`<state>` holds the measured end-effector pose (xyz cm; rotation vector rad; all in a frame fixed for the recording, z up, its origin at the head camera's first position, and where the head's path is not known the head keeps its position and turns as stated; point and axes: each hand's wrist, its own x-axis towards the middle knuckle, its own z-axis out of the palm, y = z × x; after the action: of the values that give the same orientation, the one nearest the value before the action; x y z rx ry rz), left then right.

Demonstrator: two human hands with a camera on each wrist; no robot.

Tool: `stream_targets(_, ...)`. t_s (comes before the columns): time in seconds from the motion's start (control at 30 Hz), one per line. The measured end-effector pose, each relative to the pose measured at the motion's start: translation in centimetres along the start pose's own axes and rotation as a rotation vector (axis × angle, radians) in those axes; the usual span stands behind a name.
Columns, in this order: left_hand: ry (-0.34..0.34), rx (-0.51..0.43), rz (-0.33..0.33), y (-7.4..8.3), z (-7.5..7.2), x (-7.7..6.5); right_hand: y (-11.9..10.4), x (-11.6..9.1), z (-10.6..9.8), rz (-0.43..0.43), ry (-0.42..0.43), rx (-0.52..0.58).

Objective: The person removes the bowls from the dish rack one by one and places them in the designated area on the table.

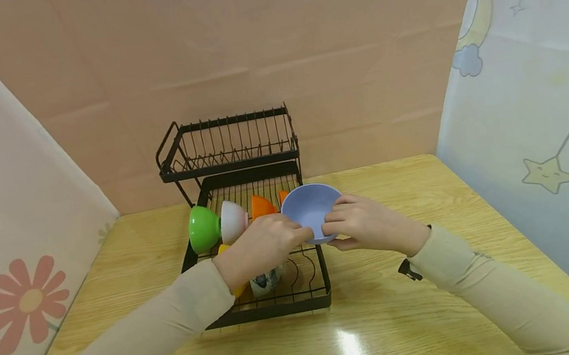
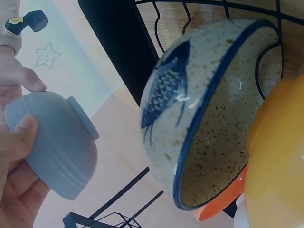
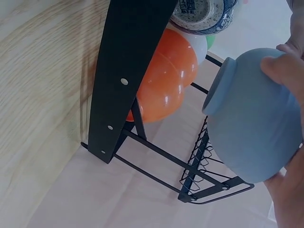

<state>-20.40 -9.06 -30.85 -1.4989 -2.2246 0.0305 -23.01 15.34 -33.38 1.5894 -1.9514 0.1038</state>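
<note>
A plain periwinkle-blue bowl [image 1: 312, 207] is held up over the right side of the dish rack, its inside facing the head camera. My left hand [image 1: 270, 241] grips its near left rim, with the thumb against the wall in the left wrist view. On the near right rim, my right hand [image 1: 364, 224] pinches the same bowl between thumb and fingers. Below my left hand sits a speckled bowl with a blue fish [image 2: 166, 90], tipped on its side in the rack. Beside it is a yellow bowl [image 2: 280, 156], partly hidden by my left hand in the head view.
The black two-tier dish rack [image 1: 281, 309] stands on a wooden table [image 1: 409, 330]. Its lower tier has a green bowl [image 1: 203, 229], a white bowl [image 1: 233, 221] and orange bowls [image 1: 262, 205] in a row. A pink back wall [image 1: 361, 100] rises behind.
</note>
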Motion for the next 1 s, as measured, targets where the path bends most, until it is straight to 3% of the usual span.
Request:
stream_targets(0.17,0.033,-0.014,0.019,-0.1,-0.1,0.0,-0.1,0.1,-0.1,-0.006,0.016,-0.028)
stream_targets(0.37,0.151,-0.087,0.073,-1.4,-1.1,0.2,-0.2,0.0,-0.1,-0.007,0.012,-0.048)
stream_targets(0.47,0.208,-0.091,0.010,-2.4,-2.4,0.3,-0.2,-0.3,0.0,-0.001,0.003,-0.049)
stream_targets(0.53,0.183,-0.084,-0.109,-3.1,-3.3,0.3,-0.1,-0.5,0.0,0.007,-0.001,-0.050)
stream_targets(0.6,0.079,-0.112,-0.286,-3.6,-4.1,0.2,-0.1,-0.7,0.1,0.013,-0.002,-0.049)
stream_targets(0.7,-0.172,-0.190,-0.556,-4.3,-4.7,-0.2,0.0,-0.8,0.1,0.015,0.003,-0.053)
stream_targets(0.77,-0.333,-0.256,-0.687,-4.8,-4.8,-0.5,0.0,-0.8,0.0,0.014,0.007,-0.055)
stream_targets(0.87,-0.513,-0.355,-0.769,-5.5,-4.4,-1.2,0.0,-0.9,-0.1,0.017,0.008,-0.058)
stream_targets(1.0,-0.656,-0.454,-0.764,-6.3,-3.7,-2.1,-0.1,-0.9,-0.1,0.021,0.004,-0.052)
